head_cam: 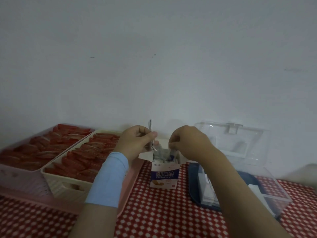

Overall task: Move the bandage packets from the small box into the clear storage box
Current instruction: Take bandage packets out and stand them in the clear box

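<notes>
Centre frame, the left hand (137, 140) grips a few white bandage packets (151, 133) upright, and the right hand (187, 141) pinches more poking out of the open small box (164, 176). The clear storage box (277, 194) sits lower right with its lid up. Baskets (68, 184) of red stuff fill the left side.

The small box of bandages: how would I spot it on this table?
Look at the red-and-white dotted tablecloth, between the cream basket of red packets and the clear storage box. The small box stands upright there, the only white-and-blue carton, its top flaps open.
</notes>
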Demonstrator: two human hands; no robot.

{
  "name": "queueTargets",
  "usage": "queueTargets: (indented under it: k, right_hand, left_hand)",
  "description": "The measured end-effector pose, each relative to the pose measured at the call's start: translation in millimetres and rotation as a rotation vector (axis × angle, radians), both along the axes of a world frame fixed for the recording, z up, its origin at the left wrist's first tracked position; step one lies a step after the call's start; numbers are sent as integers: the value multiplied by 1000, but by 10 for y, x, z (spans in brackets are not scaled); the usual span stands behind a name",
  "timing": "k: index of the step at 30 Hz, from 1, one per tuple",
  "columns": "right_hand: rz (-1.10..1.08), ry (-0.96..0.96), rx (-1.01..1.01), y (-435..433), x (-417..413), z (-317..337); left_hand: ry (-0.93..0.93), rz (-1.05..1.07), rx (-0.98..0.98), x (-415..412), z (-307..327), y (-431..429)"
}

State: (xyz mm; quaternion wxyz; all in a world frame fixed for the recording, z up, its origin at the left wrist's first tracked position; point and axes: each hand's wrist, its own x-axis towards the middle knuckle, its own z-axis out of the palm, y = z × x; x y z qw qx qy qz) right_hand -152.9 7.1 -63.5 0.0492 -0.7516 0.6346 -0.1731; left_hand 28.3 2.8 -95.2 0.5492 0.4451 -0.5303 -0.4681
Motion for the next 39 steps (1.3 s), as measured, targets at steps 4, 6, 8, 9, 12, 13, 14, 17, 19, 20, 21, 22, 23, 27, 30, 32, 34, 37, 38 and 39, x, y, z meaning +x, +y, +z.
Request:
queueTargets:
  k: [4, 6, 8, 9, 12, 13, 14, 17, 19, 20, 21, 22, 23, 27, 30, 32, 34, 37, 38, 39]
  right_hand:
    - [70, -181, -55, 39, -91, 171]
    - [90, -233, -55, 61, -107, 221]
    - [120, -299, -81, 80, -128, 259]
    - [141, -329, -92, 96, -136, 279]
    - [192, -363, -97, 145, -137, 350]
    - [194, -357, -107, 158, -132, 374]
    - [197, -357, -116, 172, -127, 395]
    - [248, -426, -123, 218, -149, 448]
    - [285, -479, -105, 260, -161, 469]
    - [296, -496, -97, 271, -153, 465]
    - [297, -510, -95, 279, -146, 453]
    - [293, -524, -100, 277, -131, 431]
    - [285, -534, -112, 270, -126, 407]
    - [269, -642, -83, 265, -136, 308]
    - [255, -734, -62, 319, -124, 243]
    - [234, -743, -111, 338, -114, 205]
    - [200, -756, -148, 358, -135, 173]
    - [165, -618, -254, 424, -235, 172]
    - [199, -550, -272, 466, -287, 187]
    - [246, -495, -256, 516, -334, 206]
  left_hand:
    - [-5, 43, -20, 49, -7, -21]
    - [-32, 82, -50, 91, 5, -32]
    - [-32, 107, -81, 126, 26, -42]
    - [-12, 98, -87, 126, 39, -35]
    - [47, -3, -55, 37, 82, 29]
    - [44, -40, -40, -9, 83, 51]
    - [32, -70, -27, -50, 80, 67]
    - [44, -171, -6, -108, 51, 71]
    - [133, -313, 22, -124, 43, 102]
    - [174, -380, 41, -128, 39, 119]
    - [210, -436, 58, -143, 34, 138]
    - [243, -481, 69, -157, 27, 156]
    - [267, -515, 74, -178, 21, 177]
    - [317, -570, 98, -281, 36, 239]
    - [393, -568, 132, -376, 61, 284]
    - [436, -575, 143, -427, 54, 299]
    - [462, -578, 149, -464, 52, 314]
    - [478, -573, 141, -499, 74, 339]
    - [500, -582, 143, -514, 78, 345]
    - [538, -598, 151, -516, 87, 355]
